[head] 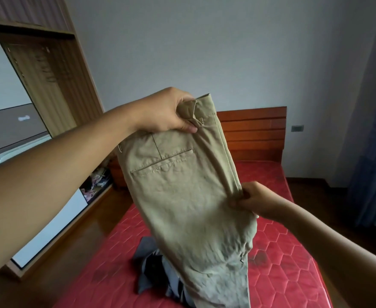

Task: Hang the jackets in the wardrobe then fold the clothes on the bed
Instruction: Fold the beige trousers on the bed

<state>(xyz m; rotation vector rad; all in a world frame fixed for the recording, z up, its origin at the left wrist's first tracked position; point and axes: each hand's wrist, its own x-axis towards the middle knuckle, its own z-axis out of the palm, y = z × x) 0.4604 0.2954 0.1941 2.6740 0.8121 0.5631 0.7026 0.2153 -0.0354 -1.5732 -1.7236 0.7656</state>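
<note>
I hold a pair of khaki trousers up over the bed, back pocket facing me, legs hanging down to the mattress. My left hand grips the waistband at the top. Lower and to the right, my right hand pinches the trousers' folded edge near the crotch. Grey and dark clothes lie crumpled on the red mattress, partly hidden behind the trousers.
A wooden wardrobe with sliding doors stands at the left, with small items on its lower shelf. The red-brown headboard is against the grey wall. Blue curtains hang at the right. Wooden floor runs between bed and wardrobe.
</note>
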